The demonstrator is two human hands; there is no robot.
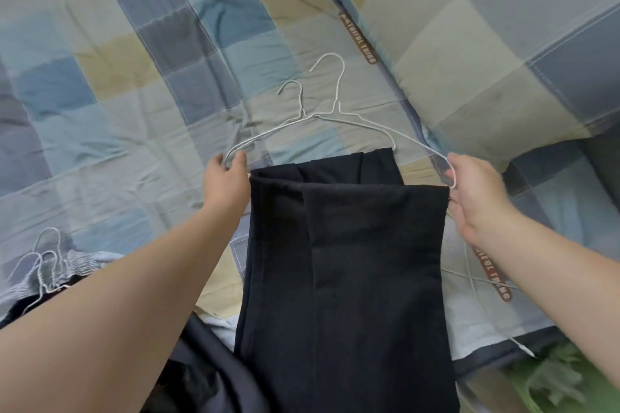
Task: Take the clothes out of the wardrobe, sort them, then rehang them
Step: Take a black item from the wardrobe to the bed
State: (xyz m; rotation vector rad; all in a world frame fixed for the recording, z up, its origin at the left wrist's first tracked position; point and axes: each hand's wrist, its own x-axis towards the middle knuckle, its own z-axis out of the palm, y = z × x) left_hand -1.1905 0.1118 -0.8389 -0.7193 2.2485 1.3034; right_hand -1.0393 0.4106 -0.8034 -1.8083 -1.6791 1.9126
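Observation:
Black folded trousers [345, 265] hang over the bottom bar of a white wire hanger [339, 100], held above the bed. A second white wire hanger [295, 90] overlaps the first, just to its left. My left hand [226, 184] grips the hangers' left end, fingers curled round the wire. My right hand [476, 194] grips the right end of the hanger beside the trousers' edge.
A blue, beige and grey checked bedspread [134, 77] covers the bed. A matching pillow [486, 43] lies at the right. Several white hangers [43, 265] with clothes lie at the lower left. Dark fabric [194, 362] lies below the trousers. Something green [553, 375] sits at the lower right.

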